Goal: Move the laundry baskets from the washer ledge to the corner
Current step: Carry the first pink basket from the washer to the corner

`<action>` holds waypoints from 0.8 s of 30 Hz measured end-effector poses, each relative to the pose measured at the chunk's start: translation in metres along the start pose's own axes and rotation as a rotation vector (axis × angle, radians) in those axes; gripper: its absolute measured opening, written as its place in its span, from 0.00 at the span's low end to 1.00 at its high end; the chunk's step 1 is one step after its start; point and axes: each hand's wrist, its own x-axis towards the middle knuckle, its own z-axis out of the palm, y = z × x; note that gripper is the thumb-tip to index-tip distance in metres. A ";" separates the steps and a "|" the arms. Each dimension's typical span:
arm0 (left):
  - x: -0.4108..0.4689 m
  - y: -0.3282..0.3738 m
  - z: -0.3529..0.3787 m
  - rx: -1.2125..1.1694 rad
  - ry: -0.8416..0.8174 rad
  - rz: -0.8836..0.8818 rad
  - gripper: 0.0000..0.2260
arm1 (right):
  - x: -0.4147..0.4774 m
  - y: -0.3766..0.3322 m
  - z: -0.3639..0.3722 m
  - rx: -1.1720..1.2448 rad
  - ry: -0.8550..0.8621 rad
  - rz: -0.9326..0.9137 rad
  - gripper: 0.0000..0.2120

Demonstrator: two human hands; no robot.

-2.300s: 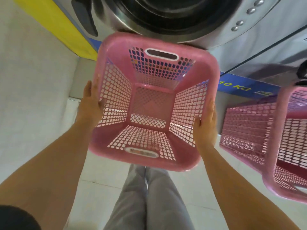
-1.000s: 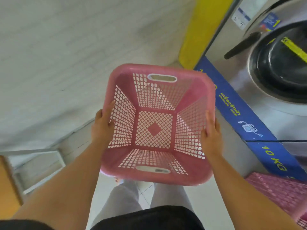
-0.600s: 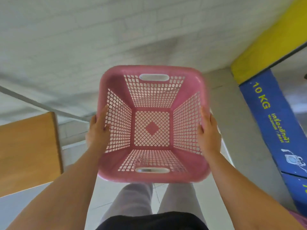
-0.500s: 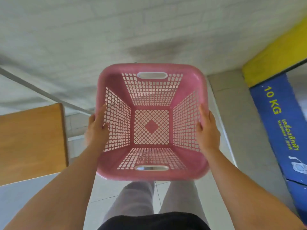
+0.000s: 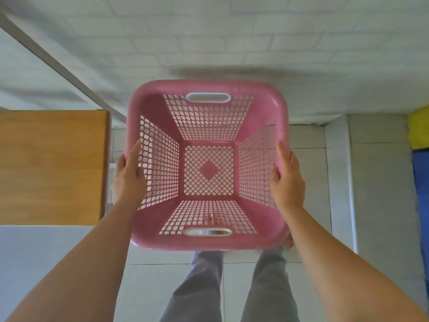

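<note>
— So where's that one got to? I only see the white brick wall [image 5: 209,43] at twelve o'clock and the wooden table [image 5: 51,166] at nine.

— Dead centre, held off the tiled floor [image 5: 308,140]: the pink laundry basket [image 5: 209,242], empty, mouth up, close to the wall. Looks like the corner to me, so this carry seems nearly done; setting it down remains.

— And the grip?

— Left hand [image 5: 130,177] at nine o'clock on the basket, right hand [image 5: 287,180] at three, each closed over the rim, thumb inside against the mesh, fingers hidden outside.

— Any others?

— None in sight from here, so I can't tell how many are left on the ledge.
</note>
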 end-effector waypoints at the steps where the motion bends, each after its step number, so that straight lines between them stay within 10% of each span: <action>1: 0.006 -0.006 0.005 0.000 0.001 -0.006 0.31 | 0.005 0.000 0.010 -0.001 -0.004 -0.006 0.31; 24: 0.083 -0.071 0.062 0.133 -0.055 -0.075 0.41 | 0.040 -0.005 0.116 -0.096 0.016 -0.035 0.30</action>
